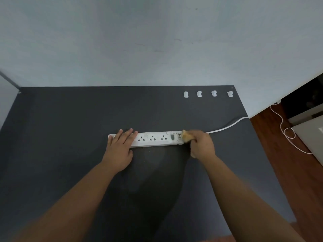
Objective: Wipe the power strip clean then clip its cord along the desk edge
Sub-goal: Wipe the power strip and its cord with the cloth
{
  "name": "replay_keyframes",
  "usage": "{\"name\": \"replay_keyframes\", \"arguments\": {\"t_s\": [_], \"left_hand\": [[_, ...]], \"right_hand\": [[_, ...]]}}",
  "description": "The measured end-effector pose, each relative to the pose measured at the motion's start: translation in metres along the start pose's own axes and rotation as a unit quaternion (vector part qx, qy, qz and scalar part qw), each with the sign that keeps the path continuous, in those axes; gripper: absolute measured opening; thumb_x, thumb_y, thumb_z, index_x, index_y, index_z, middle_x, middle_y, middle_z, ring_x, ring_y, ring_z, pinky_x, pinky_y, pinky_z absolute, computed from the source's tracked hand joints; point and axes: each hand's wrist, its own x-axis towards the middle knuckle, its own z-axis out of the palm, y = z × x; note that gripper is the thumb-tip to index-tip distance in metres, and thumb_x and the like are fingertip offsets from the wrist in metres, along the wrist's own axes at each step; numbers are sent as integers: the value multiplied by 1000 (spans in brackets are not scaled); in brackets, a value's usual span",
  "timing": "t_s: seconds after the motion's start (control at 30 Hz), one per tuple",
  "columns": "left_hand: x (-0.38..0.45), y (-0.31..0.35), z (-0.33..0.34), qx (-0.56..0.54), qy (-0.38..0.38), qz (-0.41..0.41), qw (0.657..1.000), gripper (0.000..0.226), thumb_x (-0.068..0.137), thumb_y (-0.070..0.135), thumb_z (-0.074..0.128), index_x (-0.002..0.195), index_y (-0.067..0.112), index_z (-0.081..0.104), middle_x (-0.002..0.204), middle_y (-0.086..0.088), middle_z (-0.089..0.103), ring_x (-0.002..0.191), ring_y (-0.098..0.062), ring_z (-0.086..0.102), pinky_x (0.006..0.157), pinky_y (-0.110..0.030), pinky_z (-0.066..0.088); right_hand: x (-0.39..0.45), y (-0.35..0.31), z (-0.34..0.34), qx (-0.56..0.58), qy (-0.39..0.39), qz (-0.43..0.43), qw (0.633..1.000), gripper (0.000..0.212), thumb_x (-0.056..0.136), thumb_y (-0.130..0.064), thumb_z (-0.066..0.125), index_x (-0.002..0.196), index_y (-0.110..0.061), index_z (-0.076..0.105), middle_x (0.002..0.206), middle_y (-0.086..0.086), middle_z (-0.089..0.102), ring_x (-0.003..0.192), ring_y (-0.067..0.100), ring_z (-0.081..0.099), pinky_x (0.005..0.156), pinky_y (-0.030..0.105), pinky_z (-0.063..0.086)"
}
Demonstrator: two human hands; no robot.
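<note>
My left hand (pixel 120 145) lies flat, open, steadying the power strip (pixel 153 138); my right hand (pixel 201 144) clamps a cloth (pixel 187 137), wiping its cord end.

The power strip (pixel 153 139) and its cord (pixel 227 127) are white. The table (pixel 70 128) is dark grey, the cloth (pixel 187 136) tan.

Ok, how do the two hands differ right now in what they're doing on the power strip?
The left hand lies flat, fingers spread, on the left end of the power strip; the right hand is curled shut around a yellowish cloth at the strip's right end, by the switch. The left hand holds nothing; the right grips the cloth. The left looks sharp, the right is blurred. Both rest over the dark desk.
</note>
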Motion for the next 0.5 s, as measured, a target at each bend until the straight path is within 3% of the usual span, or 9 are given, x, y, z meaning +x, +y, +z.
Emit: {"name": "replay_keyframes", "arguments": {"t_s": [0.07,0.13,0.23,0.3,0.37,0.43,0.5], "left_hand": [[0,-1,0,-2,0,1,1000,73,90,18,49,152,31,13,161,7,13,148,-25,4,119,-52,6],[0,-1,0,-5,0,1,1000,72,90,19,49,152,31,13,161,7,14,148,-25,5,118,-51,6],[1,-1,1,-16,1,-1,1000,66,93,25,49,151,31,18,160,7,17,148,-24,6,118,-50,7],[1,1,0,-51,26,-4,998,57,94,29,50,148,29,31,158,3,25,147,-26,13,117,-50,10],[1,6,-3,-94,71,-2,993,44,92,30,57,135,25,50,151,-1,38,144,-29,24,113,-53,18],[3,14,-6,-105,107,-5,989,23,89,30,63,110,22,63,141,-1,50,141,-30,32,109,-58,22],[9,21,-8,-95,111,-11,989,10,88,32,65,89,22,66,131,2,57,140,-29,34,110,-60,21]], "right_hand": [[-7,4,2,-28,-22,-1,999,23,79,-7,50,87,-15,70,88,6,67,84,25,60,70,29,47],[-10,5,-1,11,29,33,999,18,78,-9,51,78,-17,67,78,2,64,77,22,59,67,32,47],[-10,13,2,51,89,38,994,32,81,-4,49,100,-20,69,103,0,62,93,19,57,78,28,44],[-12,16,7,35,24,21,999,39,82,-2,48,110,-20,67,113,-2,56,98,17,56,81,24,42],[-14,17,4,7,-9,15,1000,30,81,-5,50,99,-19,70,101,-2,60,90,19,59,75,28,46],[-16,13,-3,34,43,37,998,22,80,-8,51,88,-17,68,93,1,62,85,22,60,71,31,48],[-18,6,-3,64,88,27,994,27,81,-6,52,98,-19,68,104,0,60,91,22,60,75,29,46]]}}
